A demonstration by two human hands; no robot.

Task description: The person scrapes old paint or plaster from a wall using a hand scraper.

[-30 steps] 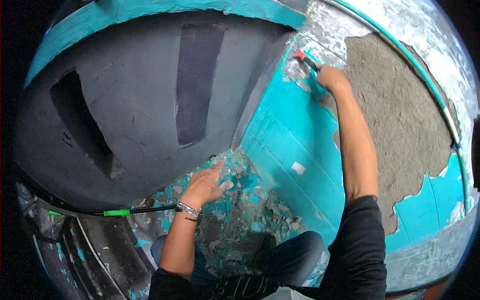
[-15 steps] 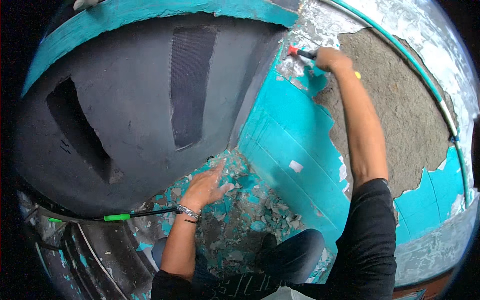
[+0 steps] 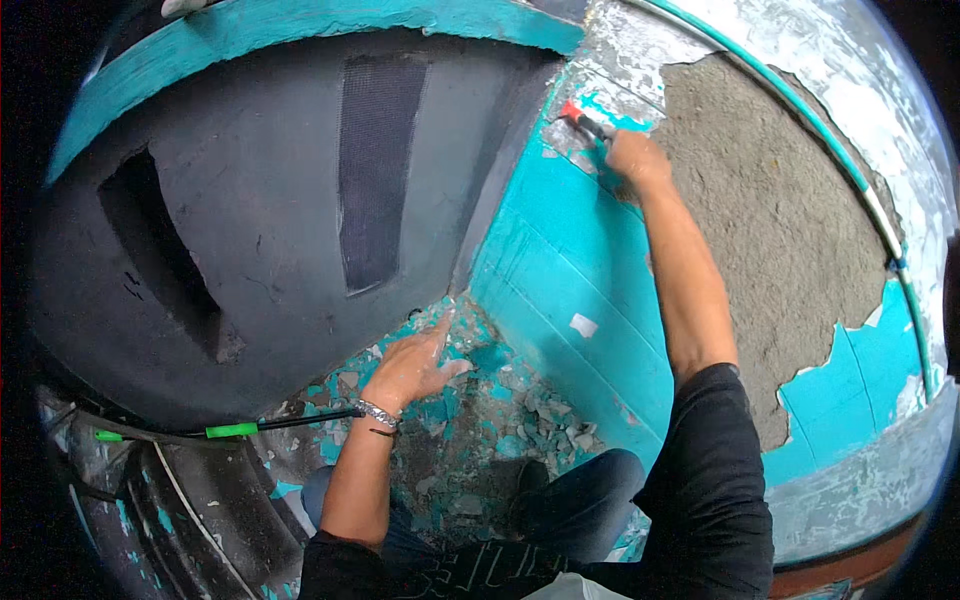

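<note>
My right hand (image 3: 640, 160) is closed round the dark handle of a short red-headed tool (image 3: 585, 118), probably a paint scraper; its blade cannot be made out. The red end lies against the upper part of the turquoise wall (image 3: 570, 250), where paint is partly gone and whitish patches show. Lower down and to the left, my left hand (image 3: 408, 368) is open and holds nothing. Its fingers stretch toward the corner where the dark grey panel meets the wall. Below that hand lie turquoise and grey paint chips (image 3: 530, 410).
On the left stands a big dark grey panel (image 3: 270, 220) with two long recesses. Bare rough plaster (image 3: 765, 190) spreads right of my working arm, with a turquoise hose or pipe (image 3: 800, 100) curving past it. A black rod with green sleeves (image 3: 232, 430) lies at lower left.
My right hand and the tool have shifted slightly left and down along the wall. More of the turquoise around the tool's upper right shows. My left hand has hardly moved.
</note>
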